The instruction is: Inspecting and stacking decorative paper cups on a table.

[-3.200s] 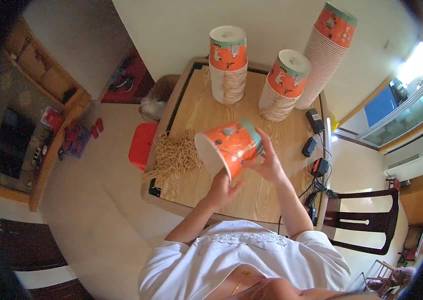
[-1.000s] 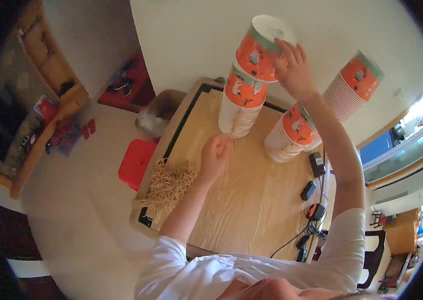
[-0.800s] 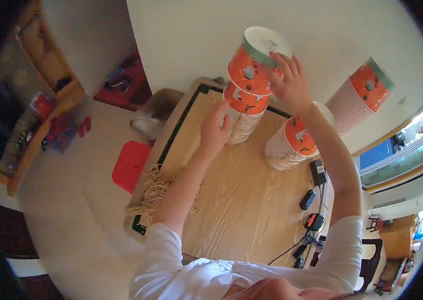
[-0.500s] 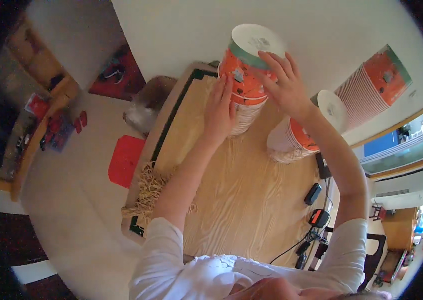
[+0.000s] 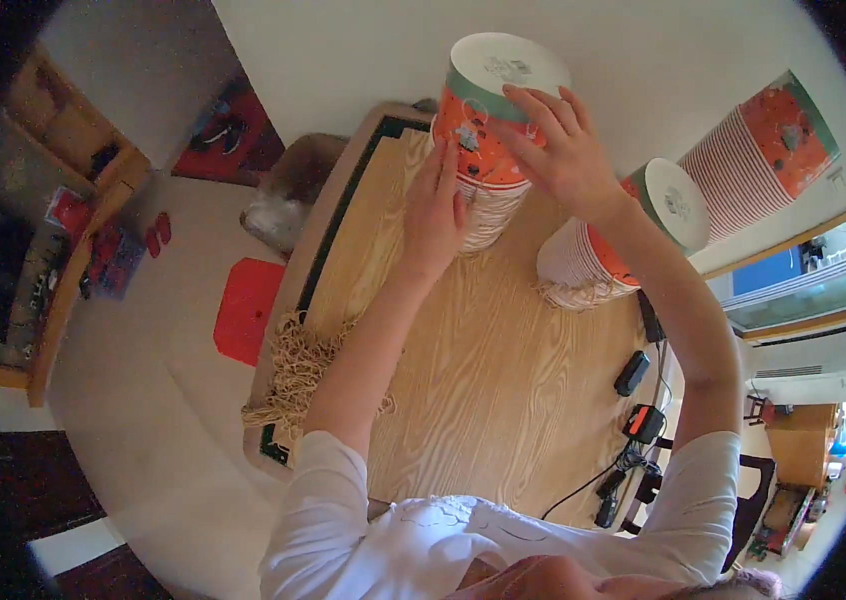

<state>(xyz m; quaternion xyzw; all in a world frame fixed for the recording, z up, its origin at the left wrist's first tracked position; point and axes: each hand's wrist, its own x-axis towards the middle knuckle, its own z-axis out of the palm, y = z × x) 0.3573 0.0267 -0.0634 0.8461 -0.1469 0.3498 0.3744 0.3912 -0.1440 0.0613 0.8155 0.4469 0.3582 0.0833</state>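
Note:
A tall stack of upside-down paper tubs (image 5: pixel 483 140), orange with a green band and a pale round base on top, stands at the far end of the wooden table. Against its left side rests my left hand (image 5: pixel 436 205), fingers pointing up along the orange wall. My right hand (image 5: pixel 568 150) curves over the right side near the top, fingertips by the green band. Both hands hold the stack between them. To the right are a shorter inverted stack (image 5: pixel 676 205), partly behind my right forearm, and a taller stack (image 5: pixel 758 160) with many rims showing.
Tan strings (image 5: pixel 303 370) lie heaped at the table's left edge, and a red stool (image 5: pixel 248 310) is beside it. Black adapters and cables (image 5: pixel 633 440) run along the right edge of the table (image 5: pixel 483 400). A bin with a clear bag (image 5: pixel 283 210) stands beyond the left corner.
The whole view has shifted slightly, with the stacks sitting a little higher in it. Both hands stay on the same stack; the right fingers have moved only slightly.

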